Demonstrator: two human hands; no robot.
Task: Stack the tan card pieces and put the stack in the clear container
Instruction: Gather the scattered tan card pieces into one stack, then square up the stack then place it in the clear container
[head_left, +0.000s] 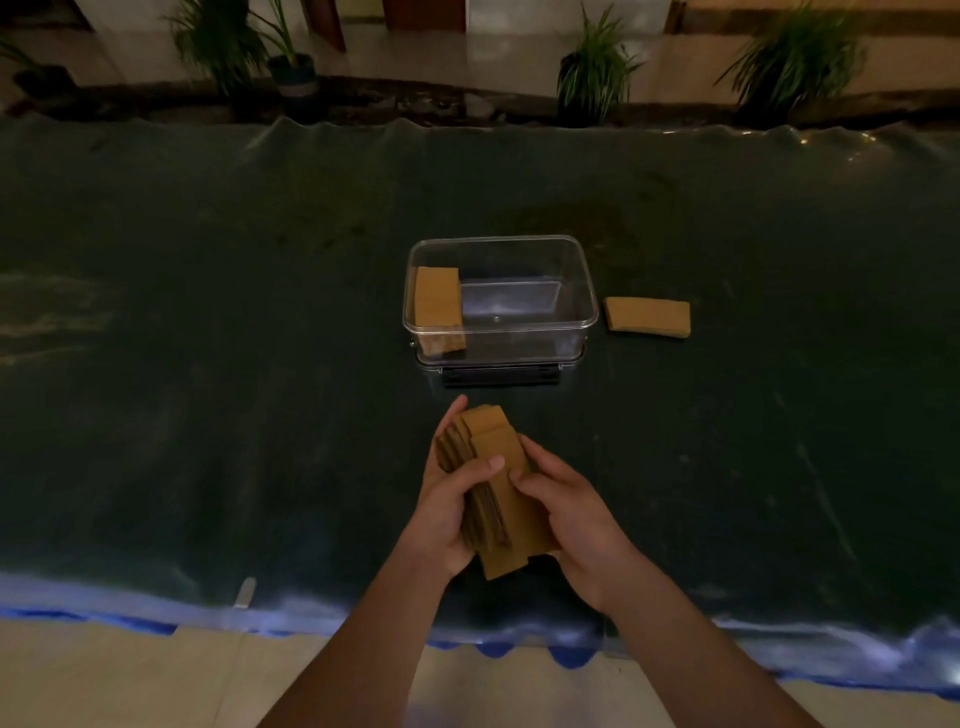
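Tan card pieces, a clear container, a dark green table cover (blue along its near edge), green plants.

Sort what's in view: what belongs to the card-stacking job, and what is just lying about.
Job: held card stack, left hand, right hand, clear container, cards inside it, card pile beside it.
Lying about: potted plants, dark table cover.

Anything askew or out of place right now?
The held stack is fanned unevenly between left hand and right hand. One loose stack lies outside, right of the clear container.
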